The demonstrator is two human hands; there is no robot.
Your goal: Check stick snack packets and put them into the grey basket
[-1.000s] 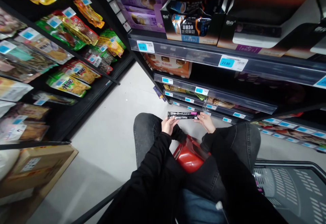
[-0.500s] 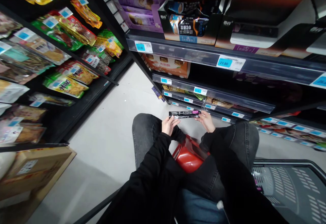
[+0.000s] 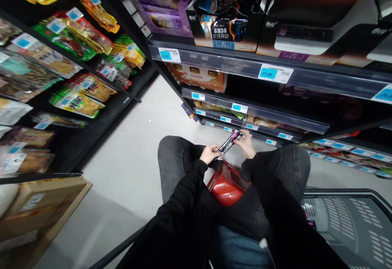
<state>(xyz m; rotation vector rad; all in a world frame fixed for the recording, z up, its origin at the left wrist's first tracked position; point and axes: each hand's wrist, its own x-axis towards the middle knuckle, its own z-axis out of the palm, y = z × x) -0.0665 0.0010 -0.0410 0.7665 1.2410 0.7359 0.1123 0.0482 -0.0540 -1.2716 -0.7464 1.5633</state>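
A slim black stick packet (image 3: 228, 144) with white print and a pink patch is held slantwise above my lap. My left hand (image 3: 210, 154) pinches its lower left end. At its upper right end, near the pink patch, my right hand (image 3: 246, 144) grips it between thumb and fingers. Below both hands, between my legs, sits a glossy red object (image 3: 228, 185); my sleeves and legs cover part of it, so its kind is unclear.
Ahead stands a shelf (image 3: 214, 58) with price tags, carrying a display box of black drink packets (image 3: 223, 30) and a purple carton (image 3: 167, 24). Bagged snacks (image 3: 76, 101) fill the left rack. A grey basket (image 3: 346, 220) is at my right, a cardboard box (image 3: 45, 207) at lower left.
The stick packet has turned from nearly level to a slant, its right end now higher. My left hand has moved slightly down and right, and my right hand slightly up and left.
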